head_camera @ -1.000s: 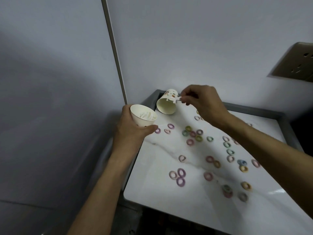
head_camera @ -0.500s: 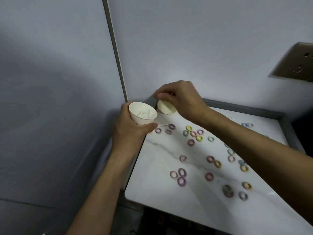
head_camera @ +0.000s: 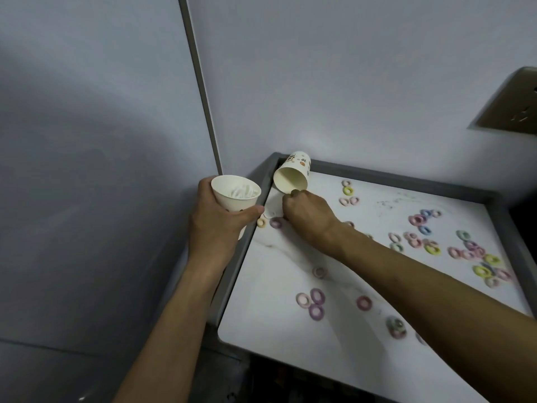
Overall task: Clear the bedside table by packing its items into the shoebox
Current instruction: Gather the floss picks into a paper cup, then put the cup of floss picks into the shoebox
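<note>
Against the pale wall, in the corner beside a grey vertical strip [head_camera: 200, 85], stands the bedside table [head_camera: 290, 338], its white marbled top framed by a dark grey rim. A beige wall socket [head_camera: 511, 106] sits high at the right edge of the view. No shoebox appears anywhere in the picture. Across the tabletop lie many small coloured rings [head_camera: 315, 303], pink, purple, yellow, green and blue, thickest toward the right side and thinner near the front left. At the table's far left corner a printed paper cup [head_camera: 292, 175] lies on its side, open mouth turned toward the camera and apparently empty. The left hand [head_camera: 216, 225] is off the table's left edge, its fingers wrapped around a plain white paper cup [head_camera: 235, 196] held upright, with thin white sticks visible inside; what they are is too blurred to tell. The right hand [head_camera: 308, 216] reaches in across the table, knuckles up and fingers curled down onto the surface just in front of the tipped cup's mouth. A small white patch [head_camera: 271, 210] shows beside its fingertips, but whether the fingers pinch anything is hidden. A yellowish ring [head_camera: 261, 222] and a purple ring [head_camera: 276, 222] lie just beside that hand.
</note>
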Demonstrator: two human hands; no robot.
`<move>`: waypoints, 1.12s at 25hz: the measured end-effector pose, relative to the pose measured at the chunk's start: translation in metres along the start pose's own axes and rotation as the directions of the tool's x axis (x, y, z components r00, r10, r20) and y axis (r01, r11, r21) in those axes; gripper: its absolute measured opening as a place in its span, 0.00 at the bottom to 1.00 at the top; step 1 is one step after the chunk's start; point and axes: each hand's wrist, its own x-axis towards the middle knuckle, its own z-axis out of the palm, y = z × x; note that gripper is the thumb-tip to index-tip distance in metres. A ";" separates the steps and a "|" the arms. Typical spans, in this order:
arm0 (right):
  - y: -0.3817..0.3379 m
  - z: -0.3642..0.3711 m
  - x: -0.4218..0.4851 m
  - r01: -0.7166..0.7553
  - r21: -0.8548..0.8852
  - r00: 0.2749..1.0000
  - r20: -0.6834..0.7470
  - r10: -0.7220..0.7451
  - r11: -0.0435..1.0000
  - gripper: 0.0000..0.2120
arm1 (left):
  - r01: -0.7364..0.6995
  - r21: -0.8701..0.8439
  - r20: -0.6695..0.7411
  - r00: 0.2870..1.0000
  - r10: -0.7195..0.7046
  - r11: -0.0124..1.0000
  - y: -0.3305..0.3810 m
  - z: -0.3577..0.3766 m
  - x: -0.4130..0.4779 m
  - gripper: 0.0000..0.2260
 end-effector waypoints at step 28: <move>0.139 -0.199 -0.256 -0.396 0.541 0.906 0.096 0.413 0.742 0.07 | -0.198 -0.200 0.600 0.749 0.280 0.960 0.162 0.125 -0.160 0.30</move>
